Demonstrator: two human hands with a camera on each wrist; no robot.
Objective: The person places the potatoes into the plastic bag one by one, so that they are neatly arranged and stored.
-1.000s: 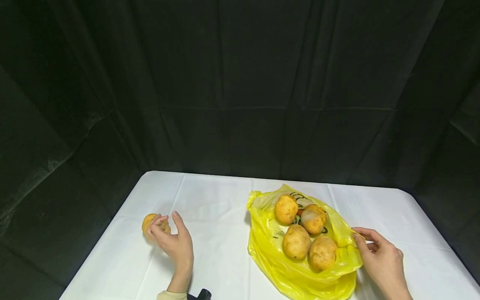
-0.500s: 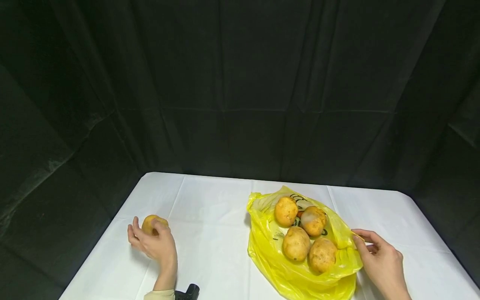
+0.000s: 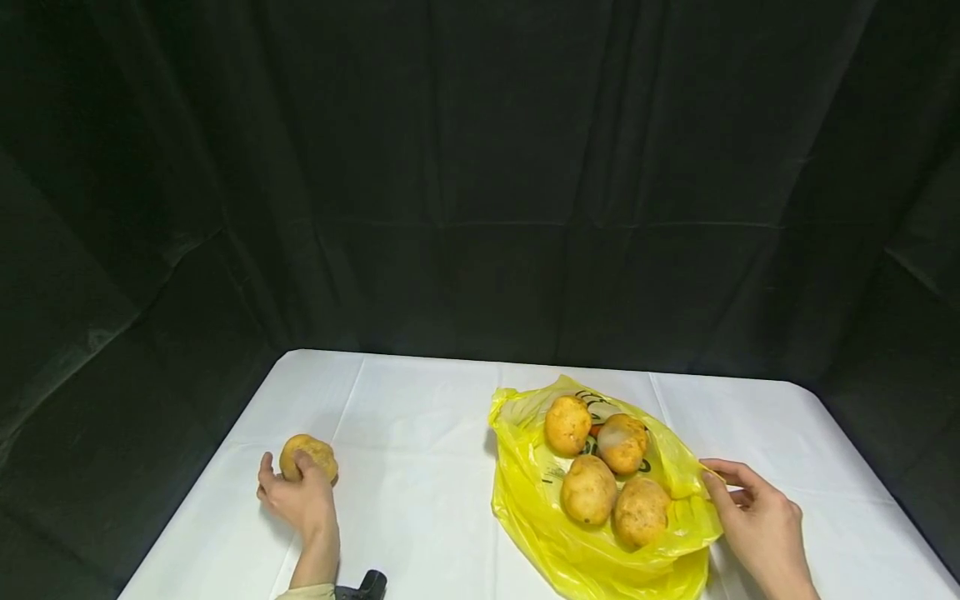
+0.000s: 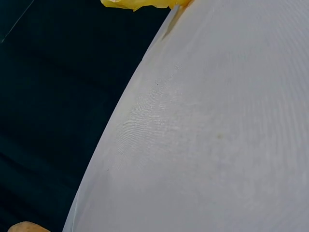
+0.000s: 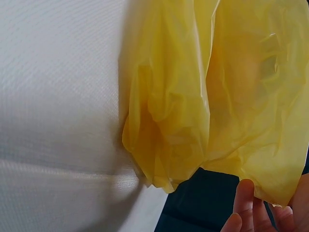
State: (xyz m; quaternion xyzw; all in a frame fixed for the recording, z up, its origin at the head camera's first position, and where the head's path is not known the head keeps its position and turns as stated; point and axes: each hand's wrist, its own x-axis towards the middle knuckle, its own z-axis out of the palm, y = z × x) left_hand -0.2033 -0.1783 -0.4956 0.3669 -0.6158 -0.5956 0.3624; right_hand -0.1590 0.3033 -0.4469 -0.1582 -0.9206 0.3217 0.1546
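A potato (image 3: pixel 318 457) lies on the left of the white table. My left hand (image 3: pixel 296 502) is at its near side, the thumb overlapping the potato and the other fingers spread to its left. Whether the skin touches it is hard to tell. Over on the right, my right hand (image 3: pixel 765 525) pinches the rim of a yellow plastic bag (image 3: pixel 525 508) between thumb and fingers. The bag's mouth faces up, and several potatoes (image 3: pixel 588 490) sit inside. In the right wrist view, fingers (image 5: pixel 245 193) appear at the edge of the yellow film.
The table (image 3: pixel 412 500) has a white cover with fold creases. Black cloth (image 3: pixel 480 183) hangs behind it and along both sides. A tan rounded shape (image 4: pixel 29 227) shows at the left wrist view's lower corner, too cropped to identify.
My left hand has shifted left and turned, now at the near side of the lone potato instead of over it. The right hand keeps its pinch on the bag rim; the bag stays put.
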